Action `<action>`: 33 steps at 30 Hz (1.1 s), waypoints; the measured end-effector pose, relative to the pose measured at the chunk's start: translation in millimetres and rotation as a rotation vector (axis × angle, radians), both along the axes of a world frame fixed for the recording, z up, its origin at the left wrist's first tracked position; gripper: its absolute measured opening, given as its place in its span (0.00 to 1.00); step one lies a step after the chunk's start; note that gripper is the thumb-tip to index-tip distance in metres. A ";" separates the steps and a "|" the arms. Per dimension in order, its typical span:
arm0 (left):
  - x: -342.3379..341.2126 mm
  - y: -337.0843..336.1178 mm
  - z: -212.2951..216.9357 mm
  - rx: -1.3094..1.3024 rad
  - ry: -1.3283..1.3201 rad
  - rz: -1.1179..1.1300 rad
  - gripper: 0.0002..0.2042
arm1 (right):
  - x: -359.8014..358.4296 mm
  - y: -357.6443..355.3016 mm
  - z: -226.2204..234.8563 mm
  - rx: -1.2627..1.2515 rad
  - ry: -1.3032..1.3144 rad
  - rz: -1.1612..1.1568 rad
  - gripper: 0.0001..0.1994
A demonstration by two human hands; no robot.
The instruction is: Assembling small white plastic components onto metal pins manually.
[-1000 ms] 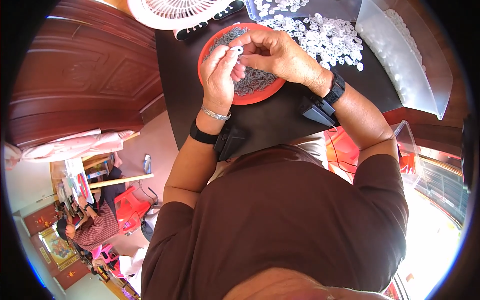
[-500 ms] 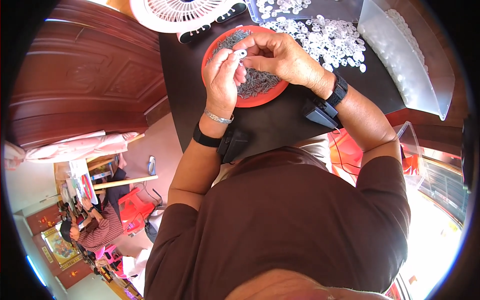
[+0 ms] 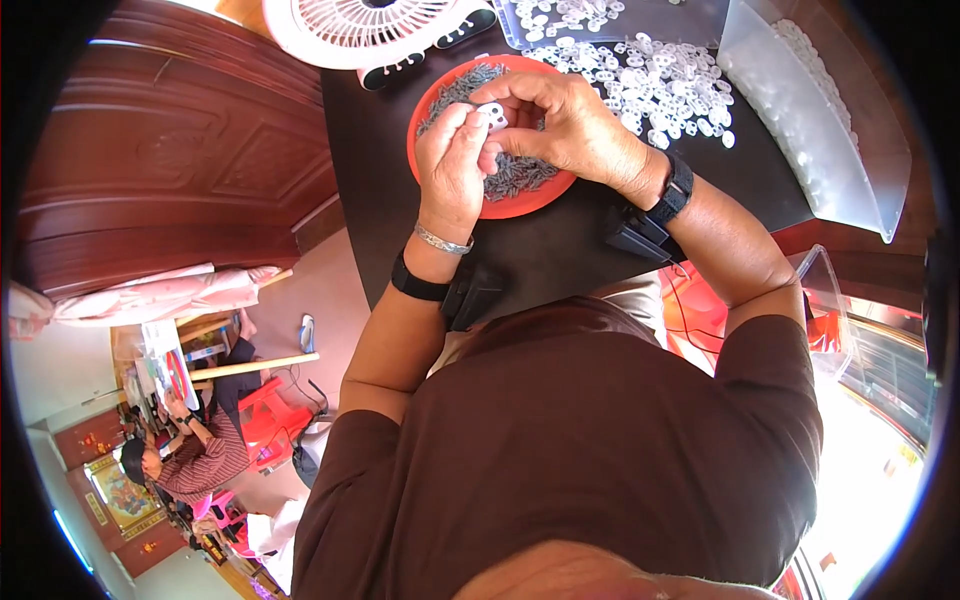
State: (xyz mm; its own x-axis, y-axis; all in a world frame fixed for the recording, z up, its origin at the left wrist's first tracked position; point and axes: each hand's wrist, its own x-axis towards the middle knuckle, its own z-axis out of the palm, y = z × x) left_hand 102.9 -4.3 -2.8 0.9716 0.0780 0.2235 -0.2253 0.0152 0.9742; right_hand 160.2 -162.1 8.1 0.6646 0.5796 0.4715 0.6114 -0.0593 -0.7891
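Observation:
A small white oval plastic piece with dark holes (image 3: 494, 115) is pinched in my left hand (image 3: 451, 165), above a round red bowl (image 3: 510, 209). The bowl is filled with small grey plugs (image 3: 522, 178) shaped like screw anchors. My right hand (image 3: 570, 125) curls in from the right, thumb and index finger closed together around the same white piece. Whether a grey plug sits between those right fingertips is hidden. Many similar white oval pieces (image 3: 672, 88) lie loose on the black table (image 3: 540, 255), just beyond my right hand.
A white fan (image 3: 365, 25) stands at the table's far left. At the far right, a translucent bin (image 3: 790, 110) holds more white pieces. Farther left, another person (image 3: 205, 455) sits near a red stool (image 3: 270, 425). A wooden panelled door (image 3: 180, 160) borders the table's left.
The white piece has turned so that its holed face shows more. My right fingers have shifted slightly around it, and both hands sit a little lower and farther right.

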 end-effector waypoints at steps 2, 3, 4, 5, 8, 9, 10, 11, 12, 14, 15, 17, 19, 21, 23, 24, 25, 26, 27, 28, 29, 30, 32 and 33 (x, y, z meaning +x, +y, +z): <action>-0.8 1.2 0.3 -0.041 0.000 -0.032 0.12 | 0.7 0.1 -0.1 0.009 0.006 0.009 0.17; -1.0 1.1 0.3 -0.041 0.001 -0.033 0.12 | 1.2 -0.1 -0.4 0.017 0.011 0.016 0.17; -1.2 0.9 0.7 -0.059 0.003 -0.024 0.12 | 0.9 -0.5 -0.4 0.017 0.012 0.015 0.17; -1.1 0.6 1.1 -0.077 0.006 -0.016 0.12 | 0.5 -0.9 -0.1 0.032 0.037 0.026 0.17; -1.8 1.0 3.1 -0.067 0.001 -0.012 0.12 | 0.9 0.1 -0.2 0.080 0.133 0.075 0.15; -1.7 0.8 3.5 -0.068 0.002 -0.012 0.12 | 1.0 -0.2 -0.1 0.108 0.203 0.107 0.15; -1.4 0.6 4.0 -0.046 0.006 -0.022 0.12 | 1.1 -1.0 0.9 0.108 0.204 0.106 0.15; -1.1 0.4 4.4 -0.025 0.011 -0.032 0.11 | 1.3 -2.3 2.7 0.093 0.228 0.128 0.14; -1.2 0.6 5.1 -0.024 0.012 -0.031 0.11 | 1.4 -2.7 3.8 0.080 0.252 0.151 0.14; -1.6 1.1 6.2 -0.006 0.041 -0.045 0.11 | 1.2 -2.7 4.8 0.067 0.270 0.157 0.14; -1.4 0.8 5.3 -0.005 0.042 -0.046 0.11 | 1.4 -2.9 4.7 0.054 0.287 0.162 0.14; -1.1 0.1 3.2 -0.045 0.016 -0.036 0.11 | 0.9 -2.4 4.4 0.055 0.306 0.160 0.14; -0.6 0.5 2.9 -0.050 0.026 -0.036 0.12 | 0.0 -2.5 4.4 0.055 0.326 0.156 0.14; -0.1 1.8 2.6 -0.054 0.037 -0.035 0.12 | -0.4 -2.8 5.0 0.065 0.322 0.158 0.14; 0.1 3.2 1.6 -0.047 0.035 -0.041 0.13 | 0.3 -2.2 5.3 0.096 0.342 0.184 0.14; -0.2 3.0 2.2 -0.047 0.035 -0.040 0.13 | 1.0 -1.9 5.3 0.126 0.362 0.212 0.14; -0.8 2.6 3.3 -0.041 0.034 -0.040 0.13 | 1.7 -1.8 4.5 0.126 0.362 0.213 0.14; -1.2 2.2 4.3 -0.035 0.033 -0.039 0.13 | 2.3 -1.7 3.1 0.133 0.363 0.209 0.14; -1.2 1.8 4.7 -0.036 0.034 -0.040 0.13 | 2.6 -2.0 2.1 0.139 0.365 0.203 0.14; -1.2 1.4 5.0 -0.033 0.031 -0.049 0.13 | 2.5 -2.3 2.3 0.138 0.365 0.203 0.14; -1.1 1.0 5.2 -0.031 0.028 -0.058 0.13 | 2.3 -2.7 2.9 0.127 0.371 0.188 0.14; -1.1 0.8 5.5 -0.032 0.028 -0.057 0.13 | 2.2 -2.6 3.5 0.115 0.377 0.175 0.13; -0.5 0.6 5.6 -0.063 0.005 -0.070 0.11 | 2.6 -2.5 4.1 0.127 0.376 0.188 0.13; -0.1 1.4 5.1 -0.064 0.005 -0.068 0.11 | 3.0 -2.7 4.3 0.139 0.373 0.200 0.13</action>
